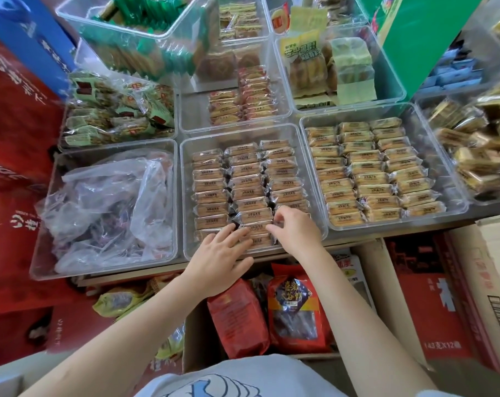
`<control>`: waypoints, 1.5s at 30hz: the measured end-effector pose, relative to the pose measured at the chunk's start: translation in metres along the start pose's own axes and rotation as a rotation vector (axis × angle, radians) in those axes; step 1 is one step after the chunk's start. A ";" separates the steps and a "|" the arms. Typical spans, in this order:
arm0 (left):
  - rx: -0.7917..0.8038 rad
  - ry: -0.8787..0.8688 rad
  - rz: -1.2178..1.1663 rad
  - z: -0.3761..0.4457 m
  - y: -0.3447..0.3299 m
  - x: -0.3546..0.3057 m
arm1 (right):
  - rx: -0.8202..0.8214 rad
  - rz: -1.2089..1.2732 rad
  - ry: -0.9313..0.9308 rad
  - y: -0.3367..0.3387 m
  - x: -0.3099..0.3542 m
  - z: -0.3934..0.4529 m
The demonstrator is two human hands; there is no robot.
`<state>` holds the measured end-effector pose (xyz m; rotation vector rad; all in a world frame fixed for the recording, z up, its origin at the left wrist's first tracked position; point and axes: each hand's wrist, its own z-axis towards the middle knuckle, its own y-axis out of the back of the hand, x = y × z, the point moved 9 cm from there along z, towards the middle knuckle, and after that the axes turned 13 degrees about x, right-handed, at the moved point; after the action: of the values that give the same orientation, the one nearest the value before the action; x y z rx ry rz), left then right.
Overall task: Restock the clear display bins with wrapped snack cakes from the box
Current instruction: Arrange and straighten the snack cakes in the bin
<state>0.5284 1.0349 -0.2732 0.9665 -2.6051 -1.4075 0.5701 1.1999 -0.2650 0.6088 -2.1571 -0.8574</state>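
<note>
A clear display bin (185,196) in the front middle holds three rows of brown wrapped snack cakes (246,179). My left hand (220,256) lies flat with spread fingers on the cakes at the bin's near edge. My right hand (296,227) is just right of it, fingertips pinching the wrapper end of a cake (256,227) in the near part of the middle row. A second bin (458,193) to the right is filled with rows of yellow wrapped cakes (366,170). An open cardboard box (191,339) sits below my arms.
The left front bin (42,253) holds crumpled clear plastic bags (108,207). Further bins behind carry green-wrapped and other snacks. Red snack bags (294,308) lie in the box below. Red cartons (14,144) stand left, a brown carton (483,282) right.
</note>
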 end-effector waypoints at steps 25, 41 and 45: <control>-0.010 -0.018 0.112 0.015 0.011 -0.021 | 0.170 0.121 -0.048 -0.007 -0.001 0.022; -0.003 -0.034 0.137 0.005 0.003 -0.027 | 0.122 0.126 -0.026 -0.011 -0.003 0.017; 0.052 -0.034 0.087 0.008 -0.003 -0.024 | 0.090 0.082 -0.063 -0.014 -0.005 0.017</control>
<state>0.5466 1.0521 -0.2743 0.8304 -2.6848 -1.3545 0.5620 1.2003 -0.2866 0.5401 -2.2717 -0.7475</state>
